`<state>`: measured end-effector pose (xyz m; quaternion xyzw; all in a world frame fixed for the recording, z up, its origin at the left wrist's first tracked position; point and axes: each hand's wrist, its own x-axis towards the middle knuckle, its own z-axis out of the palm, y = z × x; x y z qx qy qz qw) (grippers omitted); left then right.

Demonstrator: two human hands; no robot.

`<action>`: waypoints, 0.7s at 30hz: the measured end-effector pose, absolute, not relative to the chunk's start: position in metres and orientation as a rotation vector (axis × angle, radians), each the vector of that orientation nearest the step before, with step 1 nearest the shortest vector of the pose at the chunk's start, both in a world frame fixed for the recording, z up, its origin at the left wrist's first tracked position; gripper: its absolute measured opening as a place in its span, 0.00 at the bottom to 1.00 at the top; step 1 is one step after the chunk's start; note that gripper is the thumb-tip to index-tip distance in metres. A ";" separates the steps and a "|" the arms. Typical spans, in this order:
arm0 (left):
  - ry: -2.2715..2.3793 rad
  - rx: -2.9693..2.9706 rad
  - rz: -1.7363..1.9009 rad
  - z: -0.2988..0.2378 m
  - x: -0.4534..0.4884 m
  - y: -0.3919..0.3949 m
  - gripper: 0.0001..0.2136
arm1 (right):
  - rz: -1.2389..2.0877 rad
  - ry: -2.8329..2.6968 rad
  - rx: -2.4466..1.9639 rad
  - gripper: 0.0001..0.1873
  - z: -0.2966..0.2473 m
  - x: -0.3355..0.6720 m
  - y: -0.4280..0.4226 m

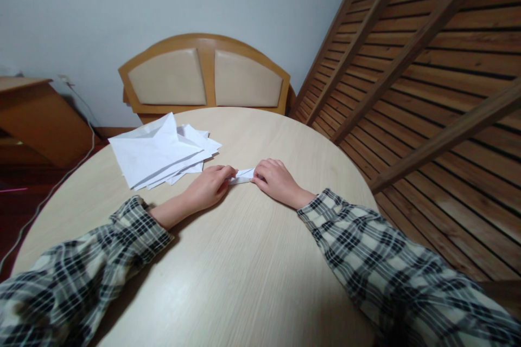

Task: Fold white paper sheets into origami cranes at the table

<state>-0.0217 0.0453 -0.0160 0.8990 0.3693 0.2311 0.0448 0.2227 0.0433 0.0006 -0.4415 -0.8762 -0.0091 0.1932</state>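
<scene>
A small folded white paper lies on the round pale wooden table, near its middle. My left hand pinches its left end with curled fingers. My right hand presses and grips its right end, fingers closed over it. Both forearms in checked sleeves rest on the table. Most of the paper is hidden between the two hands.
A loose stack of white paper sheets lies on the table to the left of my hands. A wooden chair with padded back stands at the far edge. A slatted wooden frame leans at the right. A cable runs at the left.
</scene>
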 end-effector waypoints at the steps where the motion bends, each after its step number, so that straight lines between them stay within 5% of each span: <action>1: 1.115 2.758 0.694 -0.015 -0.022 0.046 0.10 | -0.015 -2.448 -1.244 0.07 0.001 0.223 0.043; 21: 1.012 2.727 0.744 -0.014 -0.020 0.045 0.18 | -0.015 -2.512 -1.081 0.09 -0.001 0.224 0.043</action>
